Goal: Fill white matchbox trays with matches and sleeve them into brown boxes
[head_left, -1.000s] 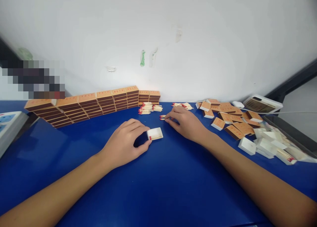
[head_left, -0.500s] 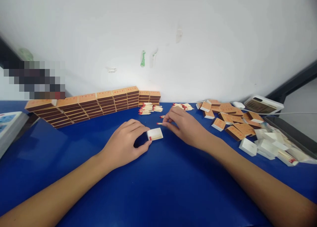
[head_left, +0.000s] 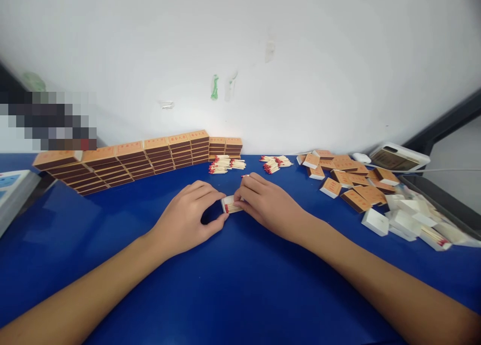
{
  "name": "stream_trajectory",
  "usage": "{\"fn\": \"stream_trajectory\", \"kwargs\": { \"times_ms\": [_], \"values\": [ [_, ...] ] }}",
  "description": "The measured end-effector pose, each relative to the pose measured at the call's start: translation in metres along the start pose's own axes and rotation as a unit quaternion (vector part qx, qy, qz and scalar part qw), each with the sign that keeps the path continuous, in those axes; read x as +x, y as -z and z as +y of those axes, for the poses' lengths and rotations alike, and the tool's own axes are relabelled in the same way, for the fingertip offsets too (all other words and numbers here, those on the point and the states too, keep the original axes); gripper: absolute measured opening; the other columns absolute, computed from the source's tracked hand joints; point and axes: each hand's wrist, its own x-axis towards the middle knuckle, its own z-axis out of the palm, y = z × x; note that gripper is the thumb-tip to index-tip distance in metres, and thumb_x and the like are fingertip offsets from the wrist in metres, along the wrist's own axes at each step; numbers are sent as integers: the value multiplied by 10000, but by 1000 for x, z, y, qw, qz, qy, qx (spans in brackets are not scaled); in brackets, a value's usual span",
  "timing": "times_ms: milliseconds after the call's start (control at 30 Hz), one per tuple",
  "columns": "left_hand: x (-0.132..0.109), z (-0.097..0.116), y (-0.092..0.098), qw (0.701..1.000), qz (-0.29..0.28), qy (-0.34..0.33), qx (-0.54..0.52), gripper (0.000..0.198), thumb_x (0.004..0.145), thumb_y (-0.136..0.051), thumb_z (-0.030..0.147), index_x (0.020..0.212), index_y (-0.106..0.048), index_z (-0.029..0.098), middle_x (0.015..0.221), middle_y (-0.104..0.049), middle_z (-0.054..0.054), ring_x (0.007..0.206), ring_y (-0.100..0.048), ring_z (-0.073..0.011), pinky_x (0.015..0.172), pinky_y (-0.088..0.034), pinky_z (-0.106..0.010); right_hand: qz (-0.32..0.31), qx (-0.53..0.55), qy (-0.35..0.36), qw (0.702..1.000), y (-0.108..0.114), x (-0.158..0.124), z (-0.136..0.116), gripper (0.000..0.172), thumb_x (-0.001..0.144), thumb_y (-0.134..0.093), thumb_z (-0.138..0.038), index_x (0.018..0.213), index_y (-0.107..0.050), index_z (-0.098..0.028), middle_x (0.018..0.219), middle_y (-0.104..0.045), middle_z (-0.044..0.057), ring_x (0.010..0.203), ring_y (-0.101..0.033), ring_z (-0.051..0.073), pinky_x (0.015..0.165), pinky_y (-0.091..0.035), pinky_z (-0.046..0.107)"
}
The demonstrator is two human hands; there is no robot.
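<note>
A small white matchbox tray (head_left: 227,199) lies on the blue table (head_left: 233,285), with a few red-tipped matches (head_left: 232,209) along its near side. My left hand (head_left: 190,217) holds the tray's left end between thumb and forefinger. Over the right part of the tray, my right hand (head_left: 268,199) is closed in a pinch on a match, whose far end the fingers hide. Just behind those fingers the red tip of a loose match (head_left: 244,176) shows. Two piles of matches, one left (head_left: 221,164) and one right (head_left: 277,163), lie farther back by the wall.
Stacked orange matchboxes (head_left: 126,159) form a long row at the back left. Loose matchboxes (head_left: 341,177) and white trays (head_left: 404,222) are heaped at the right, beside a phone (head_left: 398,157) and a dark flat object (head_left: 443,199). A white wall (head_left: 300,84) stands behind.
My right hand has moved left and down with the match, from beside the tray to over it. The left hand still holds the tray.
</note>
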Motion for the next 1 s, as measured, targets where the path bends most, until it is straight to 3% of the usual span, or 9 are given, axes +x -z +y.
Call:
{"fn": "stream_trajectory", "kwargs": {
  "times_ms": [167,267,400,567,800,1000],
  "values": [
    [0,1,0,1000,-2,-2,0,247,966,-705,272,1198,-716,189,1121,-761,-81,1106,-669,-268,973,-565,-461,25,85,-53,995,3,-5,19,110,1065,-584,-225,1016,-675,-188,980,-662,83,932,-585,230,816,-513,369],
    [0,1,1,1000,-1,-2,0,256,967,-708,279,1207,-720,189,1124,-765,-83,1108,-670,-271,975,-566,-465,51,80,-100,990,0,-11,42,114,1054,-591,-215,1055,-703,-191,1004,-673,96,977,-614,253,853,-519,409],
    [0,1,1,1000,0,-2,-4,262,967,-706,280,1208,-723,179,1123,-766,-90,1104,-675,-274,963,-573,-468,35,51,-121,991,-7,-17,63,191,1053,-566,-211,1100,-752,-203,1015,-664,112,978,-626,273,848,-527,440],
    [-1,1,1,1000,1,-3,-2,256,966,-703,278,1202,-723,182,1124,-767,-93,1101,-675,-278,962,-577,-478,17,26,-116,993,-11,-19,64,274,1059,-540,-217,1176,-786,-189,972,-634,112,926,-603,269,815,-527,439],
    [-1,1,1,1000,-2,-1,3,260,968,-706,282,1203,-726,172,1125,-761,-94,1107,-669,-272,974,-572,-467,15,11,-117,993,-10,-20,67,262,1056,-552,-242,1112,-802,-184,969,-639,116,941,-611,276,843,-528,451],
    [-1,1,1,1000,-2,-2,1,254,969,-702,277,1197,-726,168,1120,-764,-95,1106,-668,-274,971,-571,-471,19,41,-127,991,-10,-18,62,294,1055,-537,-241,1175,-798,-180,970,-637,117,929,-600,271,828,-539,451]
  ]
}}
